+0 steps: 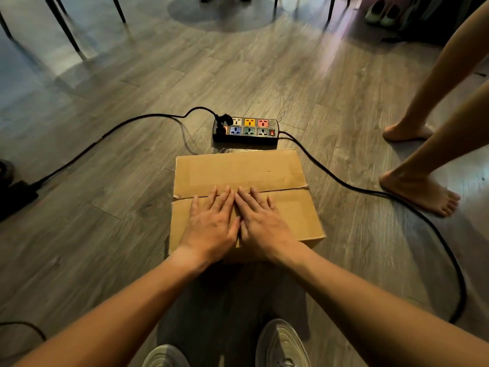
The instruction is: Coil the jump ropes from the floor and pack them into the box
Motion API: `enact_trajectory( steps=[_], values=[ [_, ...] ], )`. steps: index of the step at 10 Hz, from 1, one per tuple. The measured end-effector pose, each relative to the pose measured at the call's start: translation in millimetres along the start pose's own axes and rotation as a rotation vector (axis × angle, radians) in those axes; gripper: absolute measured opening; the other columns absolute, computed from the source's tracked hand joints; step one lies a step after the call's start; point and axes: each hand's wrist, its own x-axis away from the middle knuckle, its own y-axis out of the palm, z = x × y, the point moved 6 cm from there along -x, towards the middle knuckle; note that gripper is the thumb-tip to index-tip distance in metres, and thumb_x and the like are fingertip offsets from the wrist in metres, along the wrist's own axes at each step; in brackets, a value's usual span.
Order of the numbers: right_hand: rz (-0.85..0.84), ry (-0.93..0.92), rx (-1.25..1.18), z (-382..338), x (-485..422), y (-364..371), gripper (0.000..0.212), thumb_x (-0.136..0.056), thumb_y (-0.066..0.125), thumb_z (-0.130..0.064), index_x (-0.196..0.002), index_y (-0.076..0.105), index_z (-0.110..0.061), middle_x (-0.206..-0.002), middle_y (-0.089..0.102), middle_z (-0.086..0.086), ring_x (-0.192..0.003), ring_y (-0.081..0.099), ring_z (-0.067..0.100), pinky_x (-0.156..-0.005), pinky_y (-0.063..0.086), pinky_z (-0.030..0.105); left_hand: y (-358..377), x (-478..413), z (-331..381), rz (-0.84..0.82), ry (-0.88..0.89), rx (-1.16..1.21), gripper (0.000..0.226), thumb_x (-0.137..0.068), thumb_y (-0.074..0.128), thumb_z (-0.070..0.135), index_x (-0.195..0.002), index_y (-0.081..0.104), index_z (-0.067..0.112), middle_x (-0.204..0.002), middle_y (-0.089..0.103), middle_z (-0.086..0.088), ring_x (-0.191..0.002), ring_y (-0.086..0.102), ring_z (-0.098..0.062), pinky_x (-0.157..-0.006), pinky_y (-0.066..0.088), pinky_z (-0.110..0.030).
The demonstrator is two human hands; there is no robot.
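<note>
Closed cardboard box (285,170) on wood-grain floor (105,234).
Left hand (211,221) and right hand (260,221) press flat, fingers straight, on its flaps; contents hidden.

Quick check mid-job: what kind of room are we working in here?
Probably a home living or dining room: wood-plank floor, thin furniture legs at the top, a pair of shoes at top right, and a power strip lying behind the closed box.
</note>
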Motion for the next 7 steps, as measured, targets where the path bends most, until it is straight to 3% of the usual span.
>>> enact_trajectory(
  steps=[1, 2, 3, 4, 5, 6, 7],
  values=[
    [0.046, 0.083, 0.028, 39.2, 10.0, -3.8, 0.063, -0.103, 0.019, -0.048, -0.158, -0.002, -0.028, -0.164, -0.010, -0.011, -0.150, -0.016, 0.007, -0.124, -0.004, 0.043, -1.4, 5.9, -36.3, 0.064, -0.126, 0.001, 0.076, -0.092, 0.007, 0.067, -0.157, 0.006, 0.027, -0.164, 0.001, 0.008, -0.151, -0.002, -0.012, -0.120, -0.001, -0.057],
    [0.115, 0.230, 0.045, 71.3, 21.8, -10.1, 0.065, -0.102, 0.016, -0.052, -0.158, -0.003, -0.027, -0.164, -0.012, -0.010, -0.150, -0.016, 0.008, -0.124, -0.006, 0.043, 3.9, 17.0, -73.3, 0.023, -0.338, 0.067, 0.082, -0.090, 0.010, 0.075, -0.157, -0.001, 0.030, -0.165, 0.001, 0.004, -0.152, -0.001, -0.017, -0.118, 0.003, -0.062],
    [0.156, 0.494, -0.155, 101.6, 34.7, -15.5, 0.071, -0.101, 0.018, -0.058, -0.158, -0.009, -0.025, -0.167, -0.007, -0.001, -0.154, 0.001, 0.019, -0.124, 0.006, 0.046, 9.8, 23.7, -90.6, -0.063, -0.519, 0.377, 0.088, -0.089, 0.030, 0.075, -0.154, -0.014, 0.036, -0.160, 0.026, -0.014, -0.146, 0.027, -0.034, -0.114, 0.026, -0.055],
    [0.169, 0.537, -0.349, 107.8, 43.0, -10.6, 0.072, -0.100, 0.027, -0.059, -0.157, -0.008, -0.032, -0.165, 0.016, 0.004, -0.147, 0.029, 0.032, -0.118, 0.026, 0.050, 8.9, 29.4, -80.5, -0.015, -0.496, 0.586, 0.088, -0.092, 0.046, 0.064, -0.154, -0.010, 0.040, -0.153, 0.037, -0.017, -0.135, 0.041, -0.039, -0.109, 0.035, -0.050],
    [0.252, 0.531, -0.619, 111.5, 54.5, -13.1, 0.065, -0.101, 0.037, -0.055, -0.156, 0.005, -0.042, -0.150, 0.044, 0.011, -0.130, 0.048, 0.036, -0.107, 0.042, 0.054, 11.1, 43.1, -87.5, 0.040, -0.553, 0.898, 0.084, -0.091, 0.056, 0.056, -0.156, 0.006, 0.037, -0.152, 0.038, -0.009, -0.133, 0.042, -0.035, -0.106, 0.037, -0.048],
    [0.285, 0.575, -0.715, 110.4, 77.6, -3.9, 0.058, -0.100, 0.041, -0.052, -0.153, 0.022, -0.036, -0.143, 0.052, 0.008, -0.124, 0.053, 0.028, -0.103, 0.046, 0.047, 23.2, 71.5, -88.8, -0.030, -0.570, 0.952, 0.085, -0.086, 0.055, 0.065, -0.155, 0.018, 0.030, -0.149, 0.043, -0.008, -0.129, 0.046, -0.030, -0.107, 0.040, -0.047],
    [0.298, 0.734, -0.863, 90.7, 153.1, 6.8, 0.052, -0.099, 0.055, -0.036, -0.148, 0.041, -0.024, -0.134, 0.060, 0.004, -0.116, 0.058, 0.019, -0.097, 0.048, 0.034, 27.7, 130.4, -82.8, -0.026, -0.662, 0.905, 0.069, -0.088, 0.064, 0.049, -0.148, 0.041, 0.023, -0.131, 0.059, -0.007, -0.110, 0.060, -0.020, -0.094, 0.050, -0.036]
  ],
)
